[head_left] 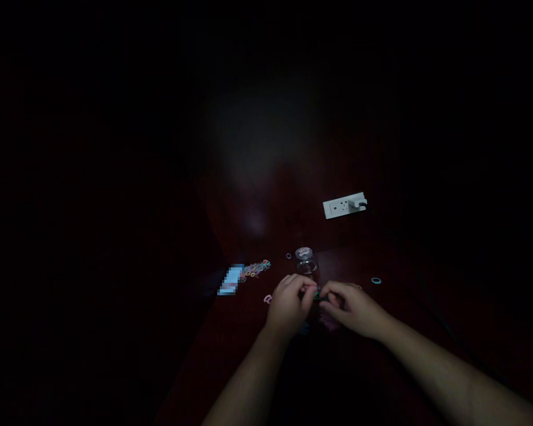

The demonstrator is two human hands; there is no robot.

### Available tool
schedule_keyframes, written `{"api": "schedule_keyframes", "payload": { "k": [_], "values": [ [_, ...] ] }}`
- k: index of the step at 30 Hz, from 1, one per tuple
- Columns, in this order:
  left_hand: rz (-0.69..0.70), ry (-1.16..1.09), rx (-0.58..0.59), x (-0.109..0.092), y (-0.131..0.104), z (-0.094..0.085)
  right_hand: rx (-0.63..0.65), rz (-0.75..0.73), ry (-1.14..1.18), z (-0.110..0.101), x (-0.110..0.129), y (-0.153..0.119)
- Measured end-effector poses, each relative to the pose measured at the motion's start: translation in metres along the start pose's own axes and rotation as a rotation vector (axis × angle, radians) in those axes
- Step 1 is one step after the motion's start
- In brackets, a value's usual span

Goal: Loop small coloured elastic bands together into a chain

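My left hand [291, 305] is closed, thumb and fingers pinched together. My right hand [353, 307] is closed too, its fingertips facing the left ones. Between the fingertips shows a small green band-like thing [317, 294], held by both hands; the dimness hides its exact kind. Just behind the hands stands a clear jar [307, 266] with a pale patterned lid [304, 252] on top. A pink hair tie [267, 299] lies left of my left hand. Under the right hand is a dim purplish patch [329, 321] that I cannot make out.
A heap of small coloured hair ties [255, 270] lies at the left beside a bright, pixelated phone-like rectangle [231, 280]. Single ties, one blue [376, 280] and one pale [288, 256], lie apart on the dark red table [231, 331]. A white power socket [344, 206] holds a plug.
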State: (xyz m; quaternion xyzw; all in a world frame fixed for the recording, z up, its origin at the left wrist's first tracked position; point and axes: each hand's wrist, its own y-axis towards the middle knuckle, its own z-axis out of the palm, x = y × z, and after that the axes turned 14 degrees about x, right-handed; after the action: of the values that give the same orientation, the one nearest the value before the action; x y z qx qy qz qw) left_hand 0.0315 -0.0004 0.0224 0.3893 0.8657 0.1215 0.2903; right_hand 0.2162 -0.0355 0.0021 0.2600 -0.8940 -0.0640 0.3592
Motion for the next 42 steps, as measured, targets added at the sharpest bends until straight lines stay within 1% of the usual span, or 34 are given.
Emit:
{"api": "schedule_keyframes", "payload": {
  "k": [3, 6, 8, 11, 16, 20, 23, 25, 28, 31, 34, 39, 42],
  "values": [
    [-0.003, -0.052, -0.040, 0.001, -0.002, 0.011, 0.027, 0.011, 0.051, 0.001, -0.002, -0.001],
    [-0.006, -0.099, -0.015, 0.009, -0.007, 0.022, 0.114, 0.022, 0.141, 0.006, -0.008, 0.000],
    [0.017, -0.104, -0.002, 0.012, -0.009, 0.026, 0.146, 0.015, 0.209, 0.009, -0.010, 0.001],
    [0.058, -0.081, 0.009, 0.012, -0.011, 0.026, 0.150, 0.020, 0.266, 0.012, -0.012, 0.001],
    [0.088, -0.069, 0.038, 0.014, -0.012, 0.022, 0.169, 0.040, 0.379, 0.009, -0.011, 0.000],
    [0.102, -0.067, 0.037, 0.017, -0.013, 0.022, 0.170, 0.030, 0.389, 0.008, -0.009, -0.001],
    [0.124, -0.076, 0.043, 0.017, -0.012, 0.023, 0.193, 0.013, 0.436, 0.008, -0.009, -0.002],
    [0.130, -0.080, 0.051, 0.017, -0.012, 0.022, 0.182, 0.011, 0.412, 0.008, -0.010, -0.003],
    [0.149, -0.085, 0.066, 0.016, -0.012, 0.021, 0.154, 0.009, 0.293, 0.007, -0.011, -0.003],
    [0.164, -0.093, 0.083, 0.016, -0.012, 0.020, 0.151, 0.014, 0.239, 0.006, -0.012, -0.001],
    [0.150, -0.093, 0.071, 0.017, -0.014, 0.021, 0.119, 0.018, 0.179, 0.005, -0.012, 0.000],
    [0.168, -0.102, 0.069, 0.020, -0.014, 0.022, 0.121, 0.005, 0.173, 0.004, -0.008, 0.000],
    [0.158, -0.112, 0.050, 0.021, -0.013, 0.022, 0.095, 0.003, 0.145, 0.004, -0.007, 0.000]
  ]
}}
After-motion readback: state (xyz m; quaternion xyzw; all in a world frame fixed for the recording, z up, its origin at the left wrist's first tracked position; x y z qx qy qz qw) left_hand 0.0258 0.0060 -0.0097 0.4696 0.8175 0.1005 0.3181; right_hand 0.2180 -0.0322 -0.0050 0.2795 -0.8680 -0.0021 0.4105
